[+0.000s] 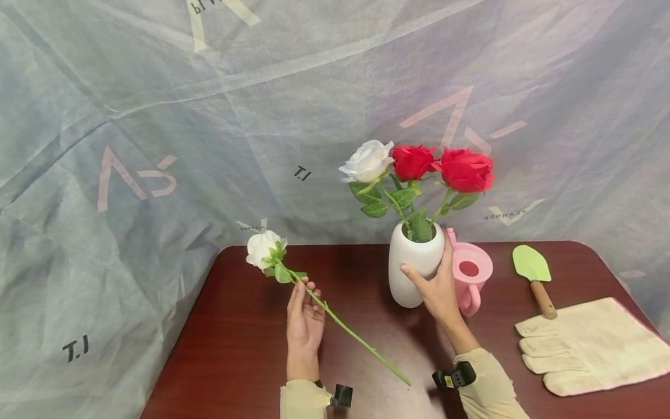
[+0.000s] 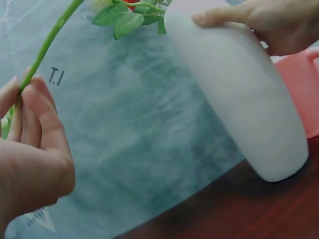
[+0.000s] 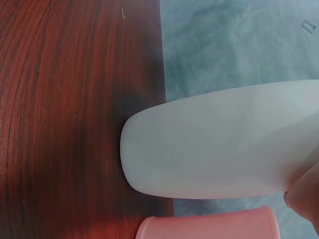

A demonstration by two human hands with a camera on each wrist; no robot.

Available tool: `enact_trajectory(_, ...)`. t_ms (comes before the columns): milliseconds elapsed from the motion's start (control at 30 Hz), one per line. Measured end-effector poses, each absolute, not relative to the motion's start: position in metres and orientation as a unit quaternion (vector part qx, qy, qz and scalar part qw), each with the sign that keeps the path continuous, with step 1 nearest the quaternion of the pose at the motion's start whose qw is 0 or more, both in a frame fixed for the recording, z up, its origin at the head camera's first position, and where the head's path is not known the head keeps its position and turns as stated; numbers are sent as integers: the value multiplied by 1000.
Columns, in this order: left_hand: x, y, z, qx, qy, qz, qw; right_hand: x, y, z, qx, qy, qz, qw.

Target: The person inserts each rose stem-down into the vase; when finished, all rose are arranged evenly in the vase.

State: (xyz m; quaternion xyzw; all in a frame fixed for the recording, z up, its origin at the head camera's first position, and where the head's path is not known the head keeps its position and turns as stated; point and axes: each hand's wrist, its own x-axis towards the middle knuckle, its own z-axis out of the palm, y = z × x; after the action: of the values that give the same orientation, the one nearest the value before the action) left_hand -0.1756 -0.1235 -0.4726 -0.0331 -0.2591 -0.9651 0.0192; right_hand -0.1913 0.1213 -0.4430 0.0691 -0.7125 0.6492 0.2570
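Observation:
A white rose [image 1: 266, 250] on a long green stem [image 1: 361, 340] is pinched by my left hand [image 1: 305, 323] just below its leaves; the bloom points up and left, the stem end down and right. My right hand [image 1: 438, 288] grips the right side of a white vase [image 1: 405, 273], thumb across its front. The vase stands upright on the table, and its lower body shows in the right wrist view. In it stand one white rose [image 1: 368, 162] and two red roses [image 1: 467, 170] with green leaves. The stems' lower ends are hidden inside the vase.
A pink watering can [image 1: 478, 256] stands right behind my right hand, close to the vase. Farther right lie a green trowel [image 1: 533, 265] with a wooden handle and a cream glove [image 1: 602, 343]. Grey cloth [image 1: 293, 116] hangs behind the dark red table [image 1: 220, 337].

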Motion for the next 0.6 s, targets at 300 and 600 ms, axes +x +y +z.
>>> enact_trajectory(300, -184, -122, -441, 22, -262, -960, 94, -192, 122, -445, 73, -712, 647, 262)
enact_trajectory(600, -190, -109, -405, 12, -265, -946, 187, -194, 122, -446, 80, -705, 652, 267)
